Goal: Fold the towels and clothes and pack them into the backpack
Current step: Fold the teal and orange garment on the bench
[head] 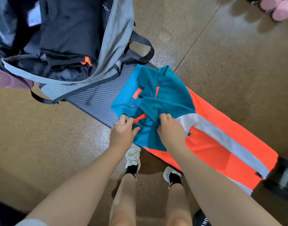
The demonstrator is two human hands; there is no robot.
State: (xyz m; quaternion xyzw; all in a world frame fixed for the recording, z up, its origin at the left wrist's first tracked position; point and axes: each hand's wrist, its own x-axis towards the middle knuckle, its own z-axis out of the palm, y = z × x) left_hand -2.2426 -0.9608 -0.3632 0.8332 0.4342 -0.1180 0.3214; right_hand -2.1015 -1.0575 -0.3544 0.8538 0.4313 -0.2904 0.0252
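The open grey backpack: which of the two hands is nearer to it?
Left. The left hand grips the teal garment on the side toward the backpack; the right hand grips it farther away.

Backpack (61, 46) at far left on the worktop (94, 97), mouth open, folded clothes (70, 28) inside. Jacket (172, 115) spread to its right along the worktop, hanging past the near edge. Left hand (123, 131) and right hand (170, 129) side by side on the jacket's near part. Shoes (133, 158) on the floor (50, 136) below. Dumbbell (285, 176) at far right.
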